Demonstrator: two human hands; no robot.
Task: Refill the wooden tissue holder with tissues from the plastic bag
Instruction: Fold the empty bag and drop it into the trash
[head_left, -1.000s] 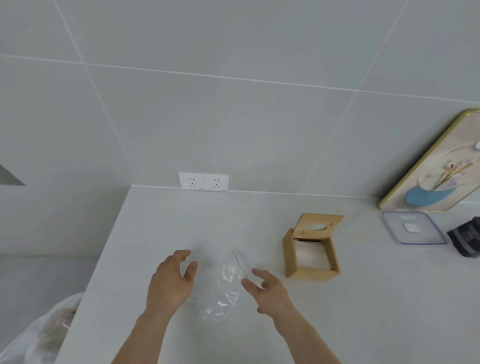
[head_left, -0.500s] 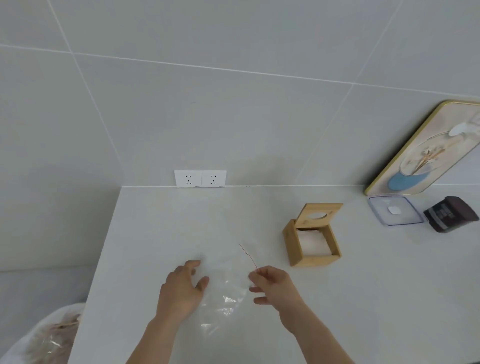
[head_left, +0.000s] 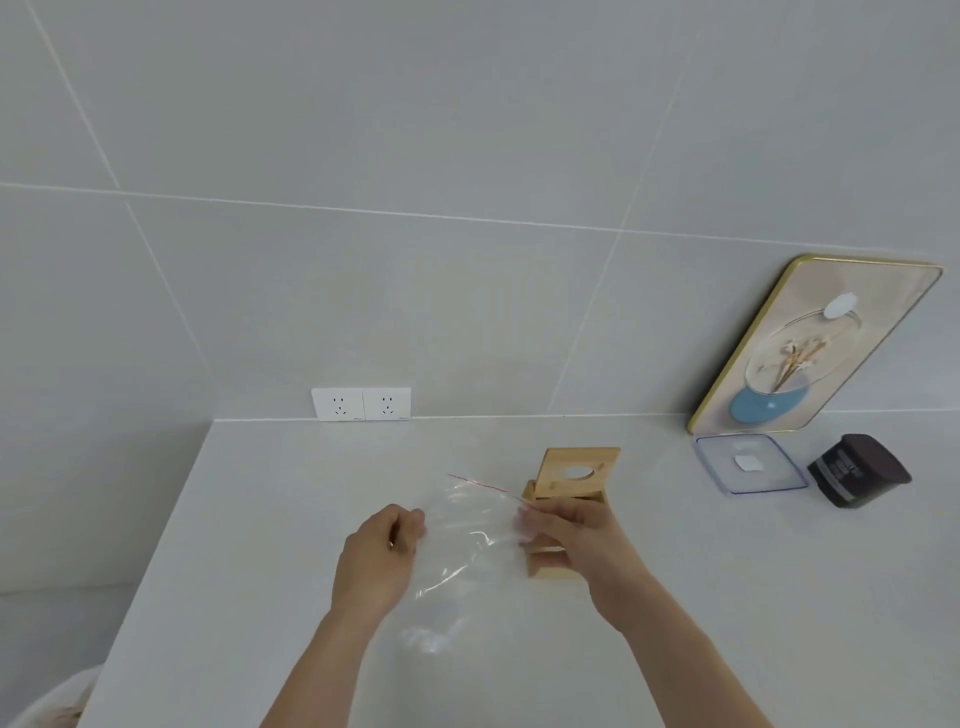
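A clear plastic bag (head_left: 467, 535) with a red zip line along its top hangs lifted above the white counter. My left hand (head_left: 384, 551) pinches its left edge and my right hand (head_left: 571, 540) grips its right edge by the zip. The bag looks see-through; I cannot make out tissues in it. Behind my right hand stands the wooden tissue holder (head_left: 571, 478), its lid with an oval hole tipped up and open. My right hand hides most of its body.
A double wall socket (head_left: 361, 403) sits at the back. At the right a gold-framed picture (head_left: 810, 348) leans on the tiles, with a clear plastic lid (head_left: 750, 462) and a dark jar (head_left: 857, 470) before it. A white bag (head_left: 47, 706) lies off the counter's left edge.
Both hands have closed on the bag and raised it off the counter, spreading it between them. My right hand has moved right, in front of the wooden holder.
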